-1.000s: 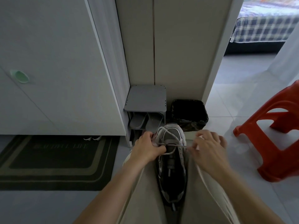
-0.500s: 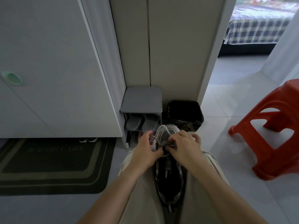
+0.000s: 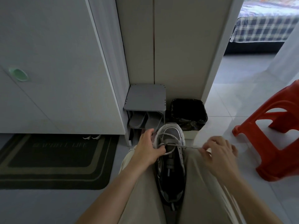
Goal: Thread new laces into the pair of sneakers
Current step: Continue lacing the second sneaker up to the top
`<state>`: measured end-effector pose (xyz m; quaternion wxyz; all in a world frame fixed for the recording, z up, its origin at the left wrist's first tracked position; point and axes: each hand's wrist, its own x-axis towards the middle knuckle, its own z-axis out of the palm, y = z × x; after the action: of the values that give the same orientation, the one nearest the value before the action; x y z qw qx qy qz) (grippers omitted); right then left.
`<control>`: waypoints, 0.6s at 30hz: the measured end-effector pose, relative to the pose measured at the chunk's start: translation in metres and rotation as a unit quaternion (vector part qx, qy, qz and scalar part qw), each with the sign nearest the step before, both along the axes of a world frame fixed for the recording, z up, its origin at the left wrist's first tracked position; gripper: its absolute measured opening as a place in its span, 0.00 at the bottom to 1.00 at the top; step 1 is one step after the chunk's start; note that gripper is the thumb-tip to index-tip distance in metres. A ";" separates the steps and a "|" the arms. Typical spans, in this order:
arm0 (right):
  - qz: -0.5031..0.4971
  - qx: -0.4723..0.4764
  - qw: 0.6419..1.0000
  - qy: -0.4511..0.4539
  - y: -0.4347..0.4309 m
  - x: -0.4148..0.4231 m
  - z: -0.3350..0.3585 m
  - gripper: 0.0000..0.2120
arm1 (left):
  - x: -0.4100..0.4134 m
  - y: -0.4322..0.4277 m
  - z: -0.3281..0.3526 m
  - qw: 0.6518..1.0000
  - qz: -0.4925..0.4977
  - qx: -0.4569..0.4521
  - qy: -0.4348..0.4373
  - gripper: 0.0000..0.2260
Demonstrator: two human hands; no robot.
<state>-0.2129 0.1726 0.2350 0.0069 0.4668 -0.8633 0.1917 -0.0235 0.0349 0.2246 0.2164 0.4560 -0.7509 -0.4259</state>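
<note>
The sneaker (image 3: 170, 160) sits lower centre of the frame, wedged between the person's beige-trousered legs (image 3: 145, 199), toe pointing up toward the black bin (image 3: 188, 113). The left hand (image 3: 146, 150) grips the shoe's left side, thumb pressed where the grey lace (image 3: 171, 135) crosses. The right hand (image 3: 218, 153), a bit blurry at the shoe's right, pinches one lace end pulled taut from that crossing. There's a red stool (image 3: 275, 143) at the right edge and a grey shoe rack (image 3: 145, 97) just left of the bin.

Home entryway: doormat (image 3: 53, 160), small slipper rack (image 3: 145, 97), lined bin (image 3: 188, 113), a bed (image 3: 265, 29) beyond the doorway.
</note>
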 end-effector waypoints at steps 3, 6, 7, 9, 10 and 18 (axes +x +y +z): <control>-0.006 0.051 0.998 -0.024 0.008 -0.007 0.001 0.06 | -0.006 0.005 0.001 1.000 -0.020 0.014 0.014 0.30; 0.018 0.007 0.999 -0.026 -0.005 0.004 0.009 0.06 | -0.009 0.008 0.003 0.999 -0.027 0.012 0.025 0.27; 0.032 -0.011 0.999 -0.023 -0.012 0.009 0.013 0.08 | -0.009 0.008 0.002 0.999 -0.024 0.009 0.027 0.26; 0.071 -0.033 0.997 -0.010 -0.027 0.024 0.017 0.09 | -0.009 0.008 0.001 1.000 -0.018 0.006 0.025 0.26; 0.090 -0.041 0.995 -0.002 -0.035 0.031 0.019 0.09 | -0.010 0.008 0.000 1.000 -0.016 0.005 0.024 0.25; 0.113 0.036 0.988 0.094 -0.061 0.051 0.005 0.10 | -0.009 0.002 0.004 0.999 0.004 0.051 -0.005 0.31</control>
<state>-0.1621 0.1111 0.2404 0.0494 0.5772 -0.8070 0.1149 -0.0323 0.0373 0.2287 0.1911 0.4717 -0.7271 -0.4608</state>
